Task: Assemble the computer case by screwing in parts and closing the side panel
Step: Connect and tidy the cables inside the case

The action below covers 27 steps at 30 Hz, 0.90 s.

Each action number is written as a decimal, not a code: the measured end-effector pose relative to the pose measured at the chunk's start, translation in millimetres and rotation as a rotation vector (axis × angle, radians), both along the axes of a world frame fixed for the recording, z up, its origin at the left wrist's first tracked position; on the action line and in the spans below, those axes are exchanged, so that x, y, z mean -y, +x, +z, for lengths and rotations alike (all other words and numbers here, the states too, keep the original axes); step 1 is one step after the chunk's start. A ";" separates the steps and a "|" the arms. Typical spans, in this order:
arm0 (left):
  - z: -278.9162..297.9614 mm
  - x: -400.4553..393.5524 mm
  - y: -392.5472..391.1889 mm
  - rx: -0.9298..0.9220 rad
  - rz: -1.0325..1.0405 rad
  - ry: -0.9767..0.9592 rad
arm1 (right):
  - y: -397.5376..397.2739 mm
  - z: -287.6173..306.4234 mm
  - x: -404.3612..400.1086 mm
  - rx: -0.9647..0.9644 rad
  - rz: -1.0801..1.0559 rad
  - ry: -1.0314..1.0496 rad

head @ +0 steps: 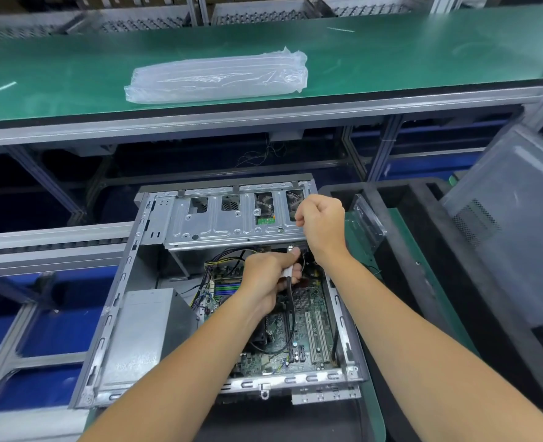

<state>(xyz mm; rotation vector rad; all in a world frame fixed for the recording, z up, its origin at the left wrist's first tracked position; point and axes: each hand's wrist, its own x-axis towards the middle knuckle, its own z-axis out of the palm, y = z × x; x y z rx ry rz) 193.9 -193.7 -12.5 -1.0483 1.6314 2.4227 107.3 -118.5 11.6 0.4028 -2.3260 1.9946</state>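
An open grey computer case [111,317] lies on its side in front of me, with the green motherboard [308,333] exposed inside. A silver drive cage [219,224] spans the far end of the case. My left hand [268,279] grips a grey cable connector [291,269] with a black cable [291,314] trailing down over the board. My right hand [322,223] hovers over the right end of the drive cage with its fingers curled; what it holds is hidden. A grey side panel [512,218] leans at the right.
A silver power supply [139,330] fills the case's near-left corner. Black foam blocks [423,250] and a clear plastic piece [367,215] sit to the right. A clear plastic bag [219,76] lies on the green conveyor [72,74] beyond.
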 end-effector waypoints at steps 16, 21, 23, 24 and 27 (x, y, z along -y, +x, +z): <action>-8.7 -5.5 -3.1 -0.059 0.083 -0.034 | 2.9 3.9 0.7 0.002 -0.015 0.032; -7.2 -8.4 -2.9 -0.049 0.090 -0.058 | 3.9 5.9 1.5 -0.002 -0.013 0.050; -4.9 -6.1 -1.8 -0.047 0.032 -0.115 | 4.7 6.4 1.8 -0.001 -0.010 0.062; -3.9 -4.1 -1.1 -0.049 -0.008 -0.175 | 5.1 6.7 1.7 0.000 -0.012 0.069; -1.9 0.7 1.0 -0.047 -0.110 -0.439 | 5.8 8.0 1.1 0.004 -0.016 0.077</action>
